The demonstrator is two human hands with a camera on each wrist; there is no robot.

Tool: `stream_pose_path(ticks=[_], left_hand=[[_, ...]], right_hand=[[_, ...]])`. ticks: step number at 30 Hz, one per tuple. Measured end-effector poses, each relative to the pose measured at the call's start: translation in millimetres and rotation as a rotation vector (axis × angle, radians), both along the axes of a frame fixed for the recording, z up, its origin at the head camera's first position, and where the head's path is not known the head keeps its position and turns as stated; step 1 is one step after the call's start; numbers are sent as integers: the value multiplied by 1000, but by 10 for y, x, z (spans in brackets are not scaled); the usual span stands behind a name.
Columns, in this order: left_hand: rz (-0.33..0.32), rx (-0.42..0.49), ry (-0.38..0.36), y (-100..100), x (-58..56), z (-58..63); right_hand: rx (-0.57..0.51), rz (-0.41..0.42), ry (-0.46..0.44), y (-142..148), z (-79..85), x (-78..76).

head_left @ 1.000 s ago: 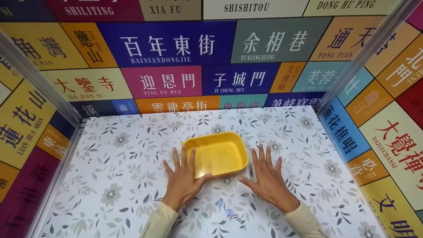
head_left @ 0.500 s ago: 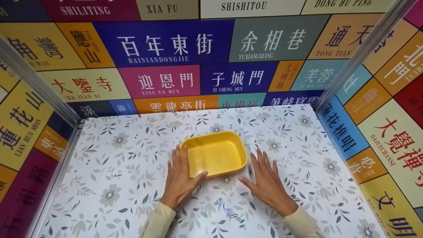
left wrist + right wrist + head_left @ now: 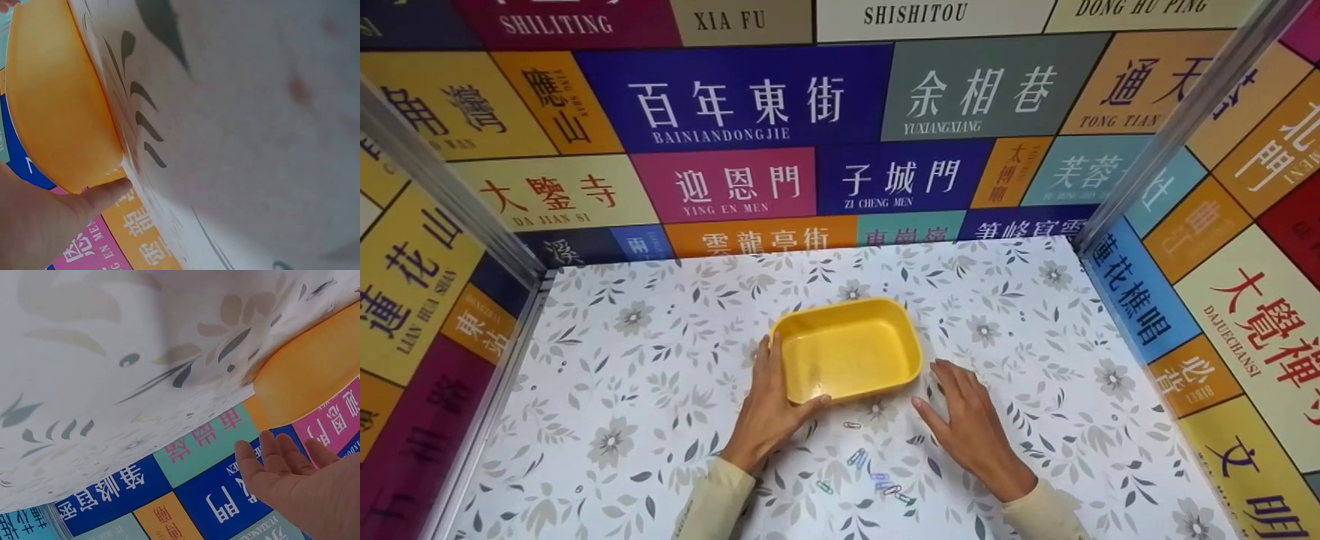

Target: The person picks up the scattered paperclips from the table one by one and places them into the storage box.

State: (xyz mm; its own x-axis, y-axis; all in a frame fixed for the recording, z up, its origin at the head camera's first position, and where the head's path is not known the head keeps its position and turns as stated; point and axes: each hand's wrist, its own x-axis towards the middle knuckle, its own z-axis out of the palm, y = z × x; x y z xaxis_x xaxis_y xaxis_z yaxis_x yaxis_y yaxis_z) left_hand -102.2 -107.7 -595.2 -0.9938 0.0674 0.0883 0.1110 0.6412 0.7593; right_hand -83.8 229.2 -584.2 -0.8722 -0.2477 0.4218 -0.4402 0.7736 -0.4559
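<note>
Yellow tray — left hand pinches near-left corner, probably steadying it; right hand loosely spread — beside tray's right end.

Left hand: fingers nearly straight, thumb spread. Right hand: fingers slightly bent, thumb apart. Forearms angled inward.

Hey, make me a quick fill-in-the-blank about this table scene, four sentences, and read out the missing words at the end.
The container is coloured ____.
The small coloured wire loops are paper ____.
The right hand is holding ____.
The tabletop is printed with grey leaves and ____.

Missing words: yellow; clips; nothing; flowers.
</note>
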Motion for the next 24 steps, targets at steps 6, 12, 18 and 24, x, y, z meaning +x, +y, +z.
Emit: stream_pose_path(ticks=[6,12,18,24], left_hand=[[-42,44,110,-17,-36,-44],[-119,208,192,-52,-98,-110],[-110,270,55,-99,-77,-126],[-110,304,9,-124,-65,-136]], right_hand=[[-29,-7,-37,-9,-50,60],[-75,-26,-70,-16,-101,118],[-181,-64,-195,-7,-163,164],[-308,-68,-247,-6,-188,155]])
